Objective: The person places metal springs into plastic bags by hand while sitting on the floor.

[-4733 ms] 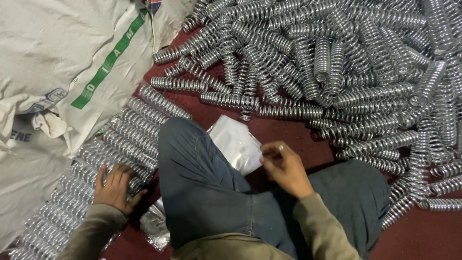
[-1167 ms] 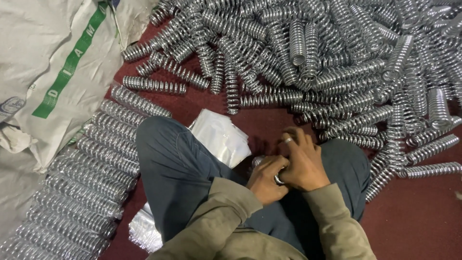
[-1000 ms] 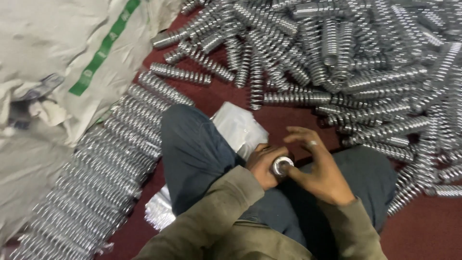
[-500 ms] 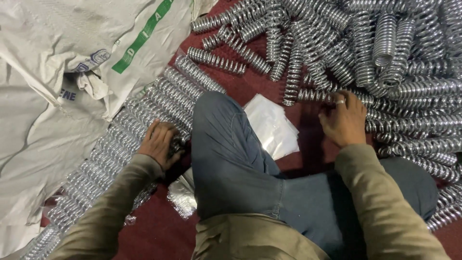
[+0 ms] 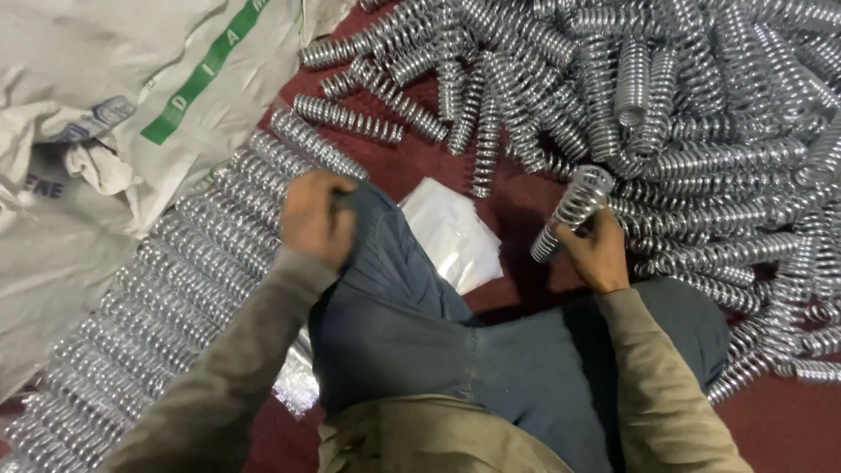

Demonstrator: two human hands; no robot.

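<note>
The person sits cross-legged on the dark red floor (image 5: 788, 438), and the raised knee (image 5: 385, 263) in blue trousers is the thing to steer by. Half a second ago the left hand (image 5: 315, 219) was down among the row (image 5: 175, 289) of shiny springs laid side by side left of the knee; now it has come up against the knee itself, fingers curled, and whether it pinches cloth or holds nothing I cannot tell. The right hand (image 5: 600, 254), which was flat on the heap then, is now closed round one spring (image 5: 574, 210), lifted clear and tilted, right of the knee. So one piece looks set down in the row and a fresh one picked. Just beyond the knee lies a white plastic bag (image 5: 455, 232). Further off to the right spreads the loose heap (image 5: 666, 105) of springs, and far left of the knee lie white sacks (image 5: 88, 131).
</note>
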